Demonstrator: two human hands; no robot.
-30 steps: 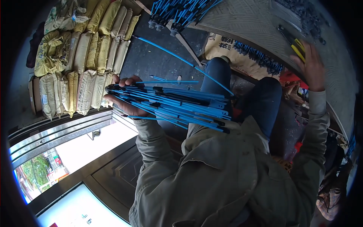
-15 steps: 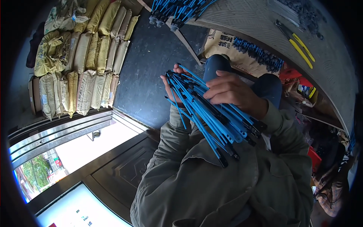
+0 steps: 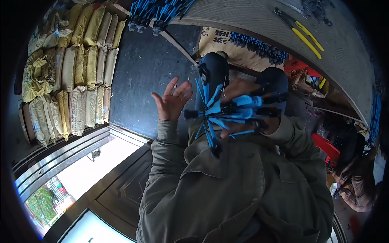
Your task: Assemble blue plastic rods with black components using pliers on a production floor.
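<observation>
A loose bunch of thin blue plastic rods with black end pieces [image 3: 215, 108] fans out in front of my lap, its ends pointing several ways and smeared by motion. My right hand [image 3: 240, 90] is shut around this bunch; the rods partly cover its fingers. My left hand [image 3: 175, 100] is held up to the left of the rods, palm showing and fingers spread, with nothing in it. A small gap lies between it and the nearest black end.
Pliers with yellow handles [image 3: 308, 40] lie on the grey worktop [image 3: 243, 15]. More bunches of blue rods [image 3: 158, 20] sit at its far left end. Beyond my knees, a brown paper sack [image 3: 214, 44] lies beneath similar pieces. Filled sacks [image 3: 79, 67] are stacked at left.
My left hand has let go of the rods and opened, moving left. In my right hand the bunch has swung round and spread out. The whole view has shifted slightly.
</observation>
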